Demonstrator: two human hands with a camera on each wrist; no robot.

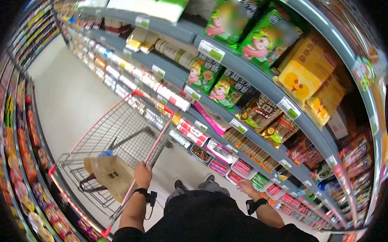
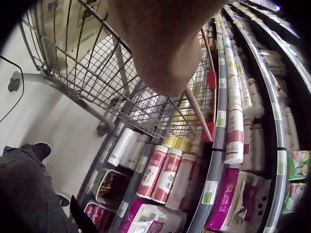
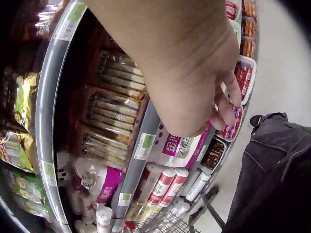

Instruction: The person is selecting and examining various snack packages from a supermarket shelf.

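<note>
Along the far left runs a rack of snack packets [image 1: 14, 172], close beside the shopping cart [image 1: 117, 137], so the aisle leaves little room on that side. In the cart's basket lies a brown paper bag [image 1: 112, 174] with dark handles, resting against the wire mesh near the handle end, where it is within easy reach. The left hand [image 1: 143, 174] grips the cart's red handle bar [image 1: 158, 142], fingers curled over it, which steadies the cart at the person's side; the left wrist view shows the mesh and frame just below the wrist.

To the right, the right hand [image 1: 245, 187] hangs free with fingers loosely spread and holds nothing, near the low shelves [image 1: 264, 144]. In the right wrist view its fingertips [image 3: 228, 104] hover beside trays of red packets [image 3: 241, 80], not touching them. The shelf edge with its price tags [image 3: 145, 145] stands between hand and the stacked bars [image 3: 109, 107] behind.
</note>
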